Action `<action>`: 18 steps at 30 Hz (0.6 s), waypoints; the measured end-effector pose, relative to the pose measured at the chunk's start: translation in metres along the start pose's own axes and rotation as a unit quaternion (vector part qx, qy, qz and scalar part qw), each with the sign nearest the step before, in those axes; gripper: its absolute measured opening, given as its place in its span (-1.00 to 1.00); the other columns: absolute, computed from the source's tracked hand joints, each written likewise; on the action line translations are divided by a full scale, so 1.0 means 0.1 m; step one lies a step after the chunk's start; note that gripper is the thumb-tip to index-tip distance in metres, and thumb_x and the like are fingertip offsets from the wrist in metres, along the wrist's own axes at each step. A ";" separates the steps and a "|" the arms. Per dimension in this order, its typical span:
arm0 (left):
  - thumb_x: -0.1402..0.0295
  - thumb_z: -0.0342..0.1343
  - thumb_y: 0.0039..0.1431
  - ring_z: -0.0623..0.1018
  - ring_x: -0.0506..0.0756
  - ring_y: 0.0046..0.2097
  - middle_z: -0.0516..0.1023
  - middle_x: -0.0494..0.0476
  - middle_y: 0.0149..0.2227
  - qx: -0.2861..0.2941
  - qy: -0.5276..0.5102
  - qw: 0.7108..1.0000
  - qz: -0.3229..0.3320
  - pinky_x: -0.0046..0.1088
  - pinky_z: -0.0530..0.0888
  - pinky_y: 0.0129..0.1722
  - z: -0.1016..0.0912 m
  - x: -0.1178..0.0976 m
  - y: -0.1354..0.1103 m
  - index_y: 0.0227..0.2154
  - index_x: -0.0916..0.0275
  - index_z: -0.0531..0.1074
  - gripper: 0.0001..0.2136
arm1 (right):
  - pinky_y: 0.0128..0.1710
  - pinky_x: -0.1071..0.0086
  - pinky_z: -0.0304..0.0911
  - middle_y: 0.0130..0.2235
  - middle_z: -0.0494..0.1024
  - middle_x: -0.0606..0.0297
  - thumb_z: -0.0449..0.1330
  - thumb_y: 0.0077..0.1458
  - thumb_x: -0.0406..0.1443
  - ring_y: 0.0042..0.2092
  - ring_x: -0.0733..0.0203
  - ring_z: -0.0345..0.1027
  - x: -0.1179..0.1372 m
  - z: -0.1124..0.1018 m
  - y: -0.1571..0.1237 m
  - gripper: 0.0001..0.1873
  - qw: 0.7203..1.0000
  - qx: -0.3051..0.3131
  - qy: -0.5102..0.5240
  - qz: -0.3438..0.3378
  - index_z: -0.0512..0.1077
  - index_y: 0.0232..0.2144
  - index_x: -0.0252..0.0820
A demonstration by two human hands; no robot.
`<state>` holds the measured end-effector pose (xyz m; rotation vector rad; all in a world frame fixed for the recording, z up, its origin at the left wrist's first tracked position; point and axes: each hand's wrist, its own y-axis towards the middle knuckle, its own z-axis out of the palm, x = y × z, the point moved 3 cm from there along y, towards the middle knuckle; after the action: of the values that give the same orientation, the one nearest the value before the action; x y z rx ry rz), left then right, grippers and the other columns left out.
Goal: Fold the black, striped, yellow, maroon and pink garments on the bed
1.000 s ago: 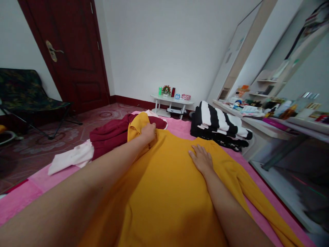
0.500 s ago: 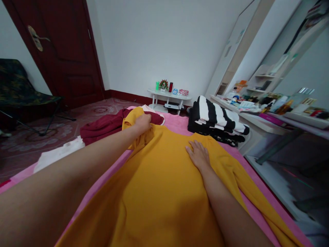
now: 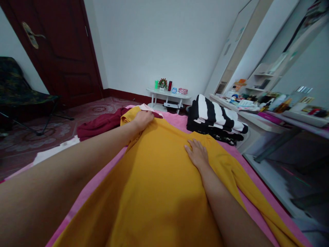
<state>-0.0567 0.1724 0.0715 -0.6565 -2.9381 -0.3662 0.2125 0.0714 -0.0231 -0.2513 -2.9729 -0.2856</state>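
A yellow long-sleeved top (image 3: pixel 164 178) lies spread over a pink bed cover (image 3: pixel 177 121), one sleeve stretching down to the lower right. My left hand (image 3: pixel 144 120) is closed on the top's left shoulder area, lifting the cloth there a little. Flat on the top near the neckline rests my right hand (image 3: pixel 197 152), its fingers spread. The far end of the left sleeve is bunched up or hidden beyond my left hand.
A dark red garment (image 3: pixel 99 125) and a white one (image 3: pixel 55 150) lie at the left. Folded striped clothes (image 3: pixel 216 113) are stacked at the back right. Beyond stands a small white table (image 3: pixel 168 93); a cluttered dressing table (image 3: pixel 259 118) lines the right side.
My left hand has moved slightly right and up with the shoulder cloth, drawing the bunched sleeve in and covering more of the dark red garment. My right hand stays put.
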 end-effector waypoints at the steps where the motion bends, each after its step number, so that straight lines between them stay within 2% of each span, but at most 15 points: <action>1: 0.57 -0.16 0.21 0.47 0.26 -0.05 0.45 0.45 -0.08 0.015 0.012 1.000 0.006 -0.26 0.34 -0.15 0.06 -0.03 -0.03 -0.17 0.39 0.47 -0.70 | 0.23 0.08 -0.18 0.31 0.04 0.25 -0.19 0.23 0.00 0.30 0.04 -0.15 0.00 0.00 0.00 -0.41 1.000 0.005 -0.001 0.002 0.15 0.21 -0.05; 5: 0.57 -0.11 0.20 0.45 0.27 -0.07 0.49 0.44 -0.15 0.050 0.027 0.998 -0.018 -0.23 0.32 -0.17 0.22 -0.21 -0.05 -0.27 0.40 0.50 -0.74 | 0.23 0.05 -0.21 0.32 0.00 0.27 -0.22 0.23 0.02 0.31 0.05 -0.18 0.00 0.01 0.00 -0.40 1.000 0.018 -0.005 0.007 0.12 0.23 -0.03; 9: 0.52 -0.14 0.23 0.38 0.36 0.00 0.44 0.50 -0.09 0.039 0.026 0.997 -0.062 -0.05 0.26 -0.09 0.08 -0.50 0.08 -0.16 0.43 0.47 -0.71 | 0.24 0.07 -0.20 0.32 0.00 0.26 -0.23 0.23 0.02 0.31 0.05 -0.18 0.00 0.01 0.00 -0.39 1.000 0.010 -0.008 0.006 0.10 0.24 -0.03; 12: 0.36 -0.13 0.26 0.39 0.26 0.02 0.40 0.40 -0.01 0.030 -0.010 0.999 -0.011 -0.22 0.29 -0.05 0.04 -0.86 0.05 -0.07 0.35 0.44 -0.69 | 0.23 0.04 -0.20 0.32 0.00 0.24 -0.24 0.23 0.01 0.31 0.03 -0.19 0.01 0.01 -0.01 -0.39 1.000 0.015 -0.008 0.002 0.11 0.23 -0.05; 15: 0.10 -0.17 0.26 0.39 0.15 0.06 0.36 0.21 0.11 0.042 -0.061 0.995 0.066 -0.36 0.30 0.01 0.24 -1.19 -0.13 0.06 0.16 0.35 -0.58 | 0.24 0.02 -0.21 0.32 -0.01 0.25 -0.24 0.23 0.01 0.32 0.03 -0.20 0.00 0.00 -0.01 -0.39 1.000 0.020 -0.001 0.000 0.10 0.24 -0.05; 18: -0.01 -0.35 0.27 0.17 0.18 0.25 0.14 0.09 0.28 0.039 -0.135 0.988 0.061 -0.20 0.09 0.21 0.53 -1.32 -0.28 0.20 0.04 0.17 -0.47 | 0.25 0.07 -0.22 0.32 -0.02 0.22 -0.22 0.22 0.02 0.32 0.04 -0.21 -0.04 0.01 0.03 -0.34 1.000 0.021 0.006 0.019 0.06 0.26 -0.13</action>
<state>0.0475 0.1082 -0.0063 -0.9390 -3.1217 -0.1591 0.2164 0.0738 -0.0246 -0.3007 -2.9548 -0.2197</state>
